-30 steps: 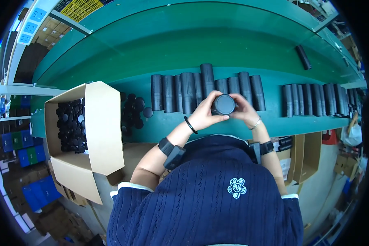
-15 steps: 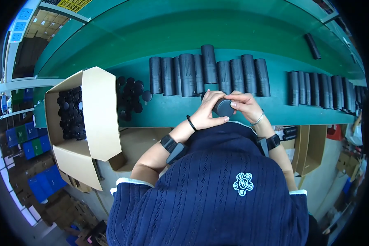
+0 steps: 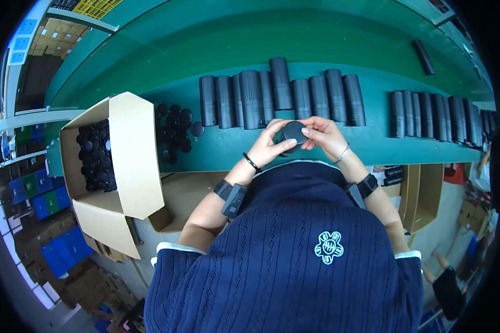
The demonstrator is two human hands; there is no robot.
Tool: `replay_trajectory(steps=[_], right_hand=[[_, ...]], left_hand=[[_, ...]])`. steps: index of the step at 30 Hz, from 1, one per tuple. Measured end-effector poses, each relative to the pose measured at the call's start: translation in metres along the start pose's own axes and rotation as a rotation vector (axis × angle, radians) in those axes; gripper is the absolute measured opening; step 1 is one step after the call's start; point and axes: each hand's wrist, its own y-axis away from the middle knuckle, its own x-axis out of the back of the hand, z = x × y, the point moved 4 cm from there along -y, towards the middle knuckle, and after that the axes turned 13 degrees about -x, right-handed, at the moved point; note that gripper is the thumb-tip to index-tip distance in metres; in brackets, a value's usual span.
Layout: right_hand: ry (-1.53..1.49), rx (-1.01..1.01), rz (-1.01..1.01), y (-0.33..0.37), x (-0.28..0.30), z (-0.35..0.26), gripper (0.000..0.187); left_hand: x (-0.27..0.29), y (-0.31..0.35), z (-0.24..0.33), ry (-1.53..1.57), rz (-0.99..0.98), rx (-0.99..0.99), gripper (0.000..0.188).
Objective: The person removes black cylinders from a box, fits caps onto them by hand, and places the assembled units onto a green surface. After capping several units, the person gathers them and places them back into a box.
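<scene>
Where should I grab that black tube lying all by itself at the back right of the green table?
Probably around its middle, from above: the black tube lies on its side, long and slim, with nothing seen touching its long sides, so a pinch across it should have room.

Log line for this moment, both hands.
left hand: holding round black piece | right hand: touching its edge | beyond: black cylinders

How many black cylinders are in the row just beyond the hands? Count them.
10: the farthest-back cylinder, five cylinders to its left and four cylinders to its right. None seems hidden.
</scene>
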Motion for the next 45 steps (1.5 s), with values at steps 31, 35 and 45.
replay_trajectory(steps=[31,35,45], right_hand=[[0.461,0.303,0.112,0.015,0.010,-0.017,0.077],[0.641,0.391,0.228,0.019,0.036,-0.015,0.078],[0.330,0.421,0.235,0.016,0.109,-0.001,0.077]], left_hand=[[0.023,-0.041,0.025,0.986,0.408,0.009,0.047],[0.001,-0.062,0.035,0.547,0.263,-0.024,0.066],[-0.072,-0.102,0.075,0.066,-0.081,-0.172,0.062]])
